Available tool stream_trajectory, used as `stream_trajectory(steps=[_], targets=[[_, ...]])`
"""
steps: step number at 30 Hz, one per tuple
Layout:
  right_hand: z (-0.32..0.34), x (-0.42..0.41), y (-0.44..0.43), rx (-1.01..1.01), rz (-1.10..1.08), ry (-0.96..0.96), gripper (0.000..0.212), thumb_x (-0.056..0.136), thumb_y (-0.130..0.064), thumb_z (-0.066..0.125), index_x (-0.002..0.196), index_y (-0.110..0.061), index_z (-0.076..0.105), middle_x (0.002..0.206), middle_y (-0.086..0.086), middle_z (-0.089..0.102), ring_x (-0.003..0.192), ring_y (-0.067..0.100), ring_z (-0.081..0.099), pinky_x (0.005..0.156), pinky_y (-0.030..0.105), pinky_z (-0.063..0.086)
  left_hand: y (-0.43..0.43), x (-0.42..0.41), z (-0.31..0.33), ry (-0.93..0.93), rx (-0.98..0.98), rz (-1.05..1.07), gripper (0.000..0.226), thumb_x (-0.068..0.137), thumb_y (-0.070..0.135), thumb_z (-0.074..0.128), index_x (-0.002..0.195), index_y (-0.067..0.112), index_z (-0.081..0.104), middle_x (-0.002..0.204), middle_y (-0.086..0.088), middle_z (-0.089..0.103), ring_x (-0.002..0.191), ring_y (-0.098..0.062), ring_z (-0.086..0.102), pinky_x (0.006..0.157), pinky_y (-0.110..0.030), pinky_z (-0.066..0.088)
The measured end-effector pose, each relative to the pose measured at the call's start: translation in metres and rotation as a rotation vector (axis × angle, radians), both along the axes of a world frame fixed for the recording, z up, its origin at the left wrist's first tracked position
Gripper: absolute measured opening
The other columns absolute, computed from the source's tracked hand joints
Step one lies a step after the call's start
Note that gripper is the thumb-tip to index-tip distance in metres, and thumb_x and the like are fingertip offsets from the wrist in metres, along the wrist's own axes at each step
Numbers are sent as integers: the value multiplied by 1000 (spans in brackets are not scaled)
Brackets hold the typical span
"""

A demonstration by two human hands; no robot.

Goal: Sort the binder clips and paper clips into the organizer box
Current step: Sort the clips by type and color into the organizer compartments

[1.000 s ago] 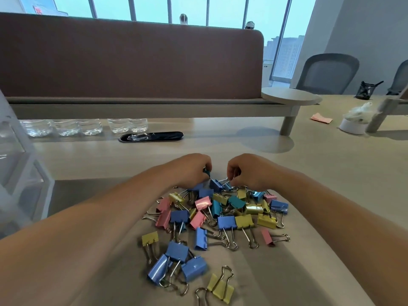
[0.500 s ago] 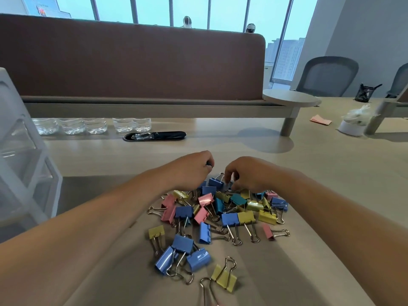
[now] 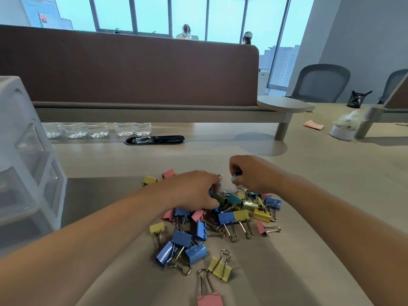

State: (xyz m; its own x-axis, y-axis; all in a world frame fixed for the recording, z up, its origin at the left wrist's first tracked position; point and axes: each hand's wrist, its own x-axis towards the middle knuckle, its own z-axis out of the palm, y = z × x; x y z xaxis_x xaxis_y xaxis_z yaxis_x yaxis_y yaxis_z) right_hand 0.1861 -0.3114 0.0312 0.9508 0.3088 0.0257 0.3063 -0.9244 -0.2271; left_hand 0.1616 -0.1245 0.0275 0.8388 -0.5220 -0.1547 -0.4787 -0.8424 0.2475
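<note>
A pile of binder clips (image 3: 223, 219) in blue, yellow, pink and teal lies on the beige desk (image 3: 320, 195) in front of me. My left hand (image 3: 194, 192) lies on the far left part of the pile, its fingers curled down round a blue clip whose edge shows under them. My right hand (image 3: 249, 173) is raised slightly above the pile's far edge, fingers curled, pinching a small clip with a pale blue tip. The organizer box (image 3: 28, 155), white with clear drawers, stands at the left edge. No paper clips can be made out.
A brown desk divider (image 3: 132, 69) runs across the back. Several clear water bottles (image 3: 95, 129) stand beneath it, next to a black cable slot (image 3: 154, 140). A round shelf (image 3: 282, 103), a pink note (image 3: 313, 125) and a white cup (image 3: 342, 131) are on the right.
My right hand has lifted off the pile with a small clip. My left hand has slid nearer over the clips, uncovering a yellow and a pink clip behind it.
</note>
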Motion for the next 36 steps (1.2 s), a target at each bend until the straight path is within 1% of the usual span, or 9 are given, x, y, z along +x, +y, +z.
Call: stream_trajectory(steps=[1, 3, 5, 10, 13, 17, 22, 27, 36], targets=[[2, -3, -1, -26, 3, 33, 8, 95, -19, 61, 99, -26, 59, 101, -5, 64, 81, 13, 60, 67, 23, 47, -1, -2, 1, -6, 8, -9, 33, 91, 40, 61, 117, 23, 54, 103, 2, 54, 92, -16, 52, 74, -32, 45], [8, -14, -3, -120, 15, 94, 26, 99, -17, 55, 120, -31, 62, 123, -7, 60, 104, 14, 60, 84, 26, 49, -4, -8, 4, -39, 25, -20, 31, 92, 41, 59, 117, 22, 54, 101, 3, 52, 89, -16, 51, 70, -31, 41], [10, -18, -1, -180, 31, 138, 33, 100, -16, 53, 129, -30, 62, 136, -7, 55, 121, 15, 54, 96, 28, 43, -4, -7, 3, -56, 35, -24, 29, 94, 40, 56, 117, 22, 53, 105, 1, 54, 91, -17, 52, 72, -31, 42], [14, -27, 3, -253, 61, 219, 35, 97, -22, 61, 132, -22, 62, 131, -1, 61, 117, 16, 55, 91, 24, 39, -4, -11, 0, -40, 67, 11, 43, 87, 45, 65, 117, 21, 47, 101, 1, 59, 89, -17, 56, 72, -35, 47], [12, -30, 4, -293, 70, 220, 41, 95, -24, 63, 136, -22, 58, 135, -1, 58, 123, 18, 52, 100, 29, 40, -4, -11, -3, -61, 86, 11, 43, 85, 46, 67, 115, 21, 49, 104, 0, 60, 90, -18, 57, 70, -32, 45], [8, -32, 7, -315, 87, 206, 51, 94, -21, 63, 143, -25, 49, 145, -2, 49, 133, 20, 44, 106, 32, 35, -4, -9, -11, -55, 77, 23, 38, 85, 47, 67, 108, 20, 53, 94, -4, 68, 84, -17, 63, 70, -32, 49], [8, -33, 8, -325, 72, 170, 42, 89, -25, 70, 130, -24, 58, 130, -1, 57, 118, 21, 51, 89, 30, 40, -3, -7, -14, -47, 52, 45, 28, 86, 40, 64, 104, 20, 55, 89, -3, 70, 76, -13, 65, 63, -30, 48], [4, -35, 6, -285, 51, 143, 38, 85, -27, 74, 118, -21, 55, 118, 0, 60, 98, 19, 49, 77, 30, 40, 0, -10, -12, -33, -3, 55, 28, 86, 39, 63, 103, 19, 54, 89, -5, 69, 78, -17, 66, 69, -36, 51], [10, -42, 8, -250, 54, 150, 25, 88, -25, 71, 102, -18, 52, 104, 0, 56, 91, 19, 48, 67, 27, 36, 5, -23, -1, 28, -127, 88, 25, 88, 37, 61, 103, 23, 47, 78, -3, 70, 74, -16, 59, 68, -38, 49]])
